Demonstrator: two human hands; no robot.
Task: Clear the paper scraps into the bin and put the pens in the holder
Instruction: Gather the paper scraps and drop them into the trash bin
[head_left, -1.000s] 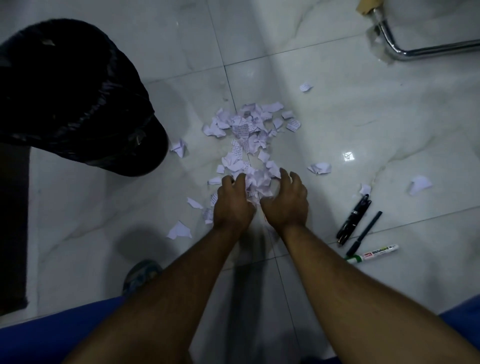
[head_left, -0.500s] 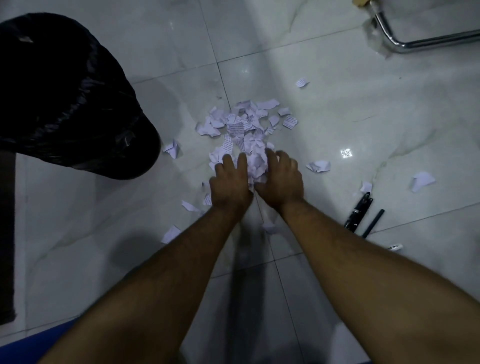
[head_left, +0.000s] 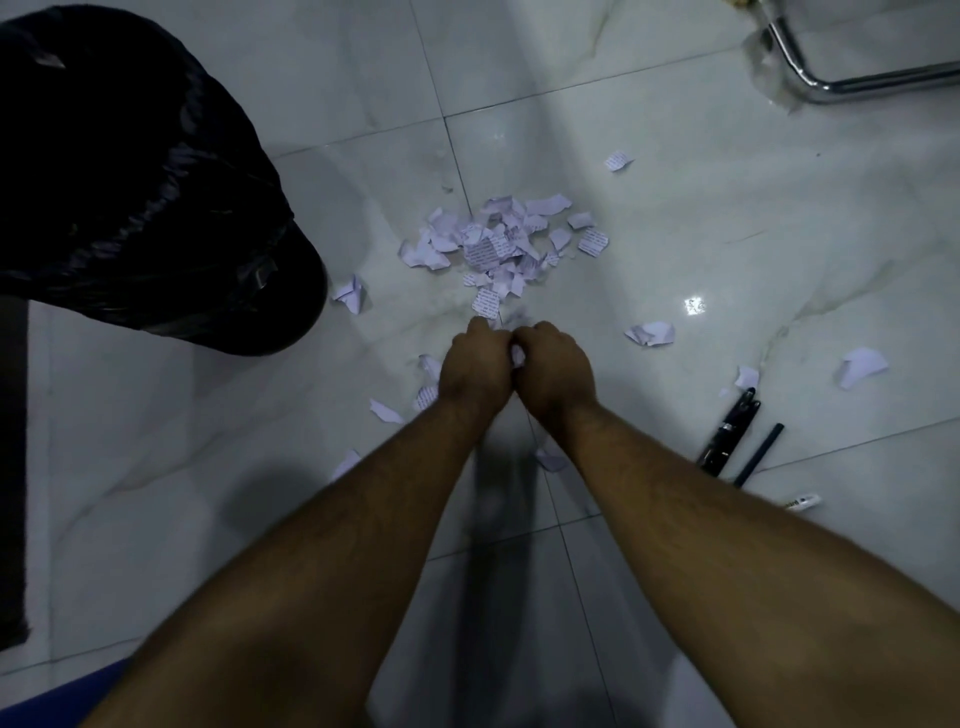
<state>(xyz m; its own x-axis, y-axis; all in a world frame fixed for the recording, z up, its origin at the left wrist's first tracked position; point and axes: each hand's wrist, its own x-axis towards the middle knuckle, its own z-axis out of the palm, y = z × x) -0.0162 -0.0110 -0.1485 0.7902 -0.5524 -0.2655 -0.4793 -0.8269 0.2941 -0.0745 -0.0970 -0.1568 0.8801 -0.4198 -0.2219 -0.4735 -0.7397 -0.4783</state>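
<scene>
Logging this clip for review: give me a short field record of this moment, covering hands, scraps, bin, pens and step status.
left hand: fingers curled round gathered scraps, pressed against the other hand
right hand: fingers curled round the same bundle; white paper shows between the hands
paper scraps: main pile on the tiled floor beyond the hands; loose pieces scattered around
bin: black-lined, at the left, beside the pile
pens: dark pens lying on the floor at the right, untouched
holder: not in view
status: scraps gathered, not yet binned
</scene>
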